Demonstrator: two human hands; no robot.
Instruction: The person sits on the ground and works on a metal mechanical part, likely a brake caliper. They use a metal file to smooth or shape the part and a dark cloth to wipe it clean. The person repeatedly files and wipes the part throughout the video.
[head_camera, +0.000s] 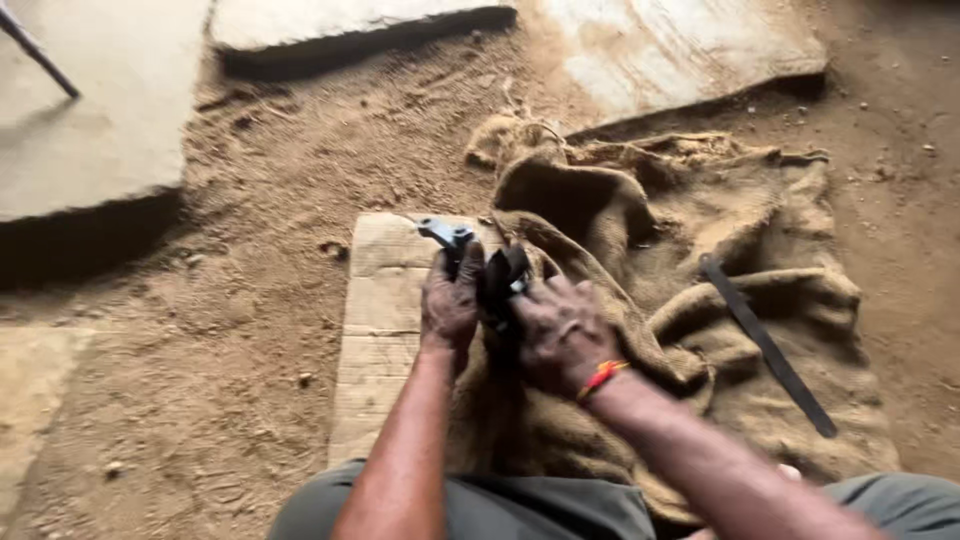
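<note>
My left hand (450, 298) grips a small grey metal tool (446, 235) whose head sticks out above the fingers, over a worn wooden plank (378, 330). Beside it, my right hand (560, 330), with a red thread band at the wrist, is closed on a dark metal piece (506, 275). The two hands are close together and the two metal parts meet between them. How the parts join is hidden by my fingers.
A crumpled burlap sack (700, 250) lies under and to the right of the hands, with a long flat dark metal strip (765, 345) on it. Sandy dirt ground (250, 330) surrounds the plank. Flat stone slabs (90, 120) lie at the top and left.
</note>
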